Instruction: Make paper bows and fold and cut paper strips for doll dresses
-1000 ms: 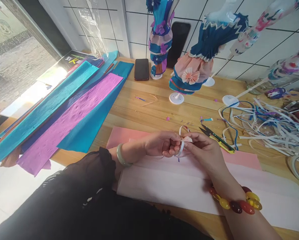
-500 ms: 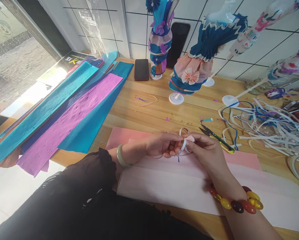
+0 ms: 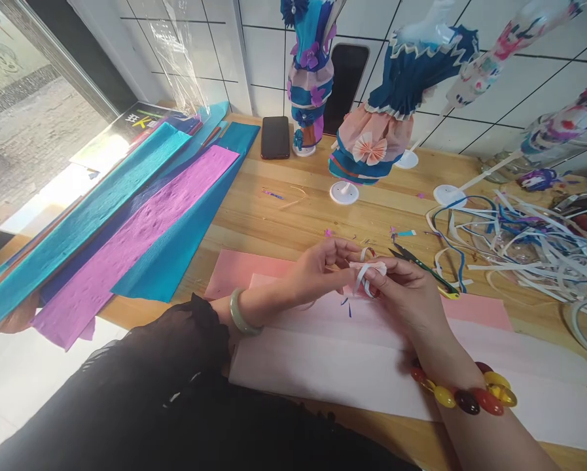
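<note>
Left hand (image 3: 325,269) is uncurling from its tighter curl of half a second ago, fingers reaching out straighter; right hand (image 3: 408,288) is staying nearly put. Right is pinching the pale pleated paper piece (image 3: 378,267) between thumb and fingers, probably to keep the folds from fanning out. White strip (image 3: 360,277) is looping around by the piece, near the right thumb; can't tell if it's tied. Left grip is looking loose, thumb and fingers at the piece's left end; can't tell if it's holding anything. Both hands are working above the pale sheet (image 3: 317,356), which is overlapping the pink sheet (image 3: 474,313). Snips (image 3: 423,265) are lying just beyond the right hand, presumably for easy reach.
</note>
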{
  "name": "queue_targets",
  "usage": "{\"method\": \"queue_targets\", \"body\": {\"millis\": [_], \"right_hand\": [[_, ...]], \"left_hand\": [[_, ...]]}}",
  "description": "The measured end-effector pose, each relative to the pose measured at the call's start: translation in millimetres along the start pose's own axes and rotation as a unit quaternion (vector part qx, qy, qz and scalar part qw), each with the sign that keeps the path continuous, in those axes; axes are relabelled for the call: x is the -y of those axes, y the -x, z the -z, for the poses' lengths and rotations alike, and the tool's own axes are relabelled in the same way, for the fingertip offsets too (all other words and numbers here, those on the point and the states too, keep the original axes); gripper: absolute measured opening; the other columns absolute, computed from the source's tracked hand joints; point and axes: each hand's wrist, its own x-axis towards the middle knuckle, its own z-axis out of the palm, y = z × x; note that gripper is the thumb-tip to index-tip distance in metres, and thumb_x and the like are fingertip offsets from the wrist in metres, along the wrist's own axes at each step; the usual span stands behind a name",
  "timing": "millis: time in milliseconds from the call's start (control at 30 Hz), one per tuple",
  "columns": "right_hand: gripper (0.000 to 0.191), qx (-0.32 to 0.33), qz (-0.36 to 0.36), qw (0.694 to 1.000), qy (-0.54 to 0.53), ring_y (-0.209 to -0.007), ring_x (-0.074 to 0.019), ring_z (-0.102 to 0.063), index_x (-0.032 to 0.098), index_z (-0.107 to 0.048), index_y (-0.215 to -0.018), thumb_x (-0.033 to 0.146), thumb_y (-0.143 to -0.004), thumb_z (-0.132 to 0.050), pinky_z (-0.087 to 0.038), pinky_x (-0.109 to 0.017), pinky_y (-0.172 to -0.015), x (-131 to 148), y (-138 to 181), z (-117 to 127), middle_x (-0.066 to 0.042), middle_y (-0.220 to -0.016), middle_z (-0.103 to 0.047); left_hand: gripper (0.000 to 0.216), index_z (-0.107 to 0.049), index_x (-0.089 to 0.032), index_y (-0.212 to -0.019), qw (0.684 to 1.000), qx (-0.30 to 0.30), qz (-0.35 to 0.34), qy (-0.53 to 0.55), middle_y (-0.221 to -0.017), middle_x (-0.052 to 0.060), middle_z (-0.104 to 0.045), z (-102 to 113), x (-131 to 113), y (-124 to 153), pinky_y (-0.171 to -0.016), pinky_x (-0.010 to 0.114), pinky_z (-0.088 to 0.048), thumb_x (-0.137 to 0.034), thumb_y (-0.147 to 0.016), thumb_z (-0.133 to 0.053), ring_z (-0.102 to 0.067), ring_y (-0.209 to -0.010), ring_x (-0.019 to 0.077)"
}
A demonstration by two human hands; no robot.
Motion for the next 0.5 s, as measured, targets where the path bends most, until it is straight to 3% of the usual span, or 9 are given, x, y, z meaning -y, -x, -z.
{"method": "queue_targets", "body": {"millis": [67,200,500], "right_hand": [[0.012,-0.002,-0.005,1.000,-0.005,-0.053,-0.0082,-0.046,0.023,-0.070,-0.073,0.033,-0.068,-0.074,-0.040,-0.022,-0.050,-0.5,0.2,-0.6,0.001,-0.065,-0.063],[0.011,-0.009,-0.003,1.000,-0.004,-0.051,-0.0073,-0.045,0.023,-0.069,-0.069,0.032,-0.067,-0.075,-0.038,-0.021,-0.049,0.9,1.0,-3.2,0.003,-0.061,-0.060],[0.016,-0.013,0.002,0.999,0.051,-0.050,-0.0095,-0.046,0.024,-0.070,-0.074,0.038,-0.067,-0.073,-0.039,-0.024,-0.047,4.8,2.1,-6.4,0.003,-0.059,-0.058]], "left_hand": [[0.029,-0.059,-0.015,-0.098,0.995,-0.027,-0.062,-0.077,-0.096,0.008,-0.063,-2.3,2.2,0.6,-0.059,0.019,-0.046,-0.020,-0.070,-0.064,-0.057,-0.079,0.0116],[0.023,-0.063,-0.015,-0.094,0.971,-0.051,-0.142,-0.187,-0.087,0.005,-0.065,-3.0,9.3,-0.1,-0.058,0.019,-0.046,-0.015,-0.071,-0.059,-0.057,-0.073,0.0104],[0.022,-0.067,-0.021,-0.098,0.923,-0.051,-0.145,-0.354,-0.081,0.004,-0.064,3.1,9.4,2.5,-0.073,0.026,-0.046,-0.022,-0.082,-0.051,-0.057,-0.074,0.0127]]}}
